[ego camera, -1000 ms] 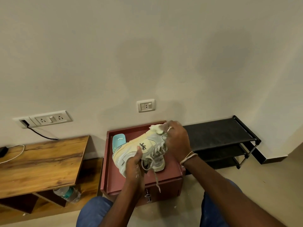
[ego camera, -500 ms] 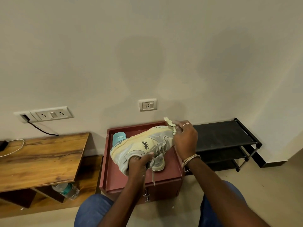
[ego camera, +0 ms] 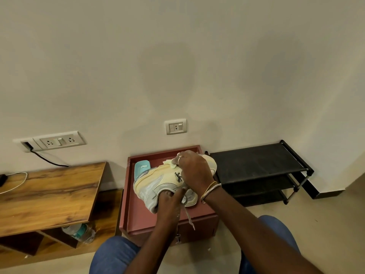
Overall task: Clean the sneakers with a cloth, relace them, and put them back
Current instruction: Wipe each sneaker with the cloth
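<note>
Black emblem (ego camera: 178,176) on cream sneaker (ego camera: 154,181)

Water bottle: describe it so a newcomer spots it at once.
Find the wooden desk at the left of the view. Under its top, in the open shelf, a clear plastic bottle lies on its side. Its teal label marks it; the only other teal thing, a slipper, lies on the red cabinet.
</note>
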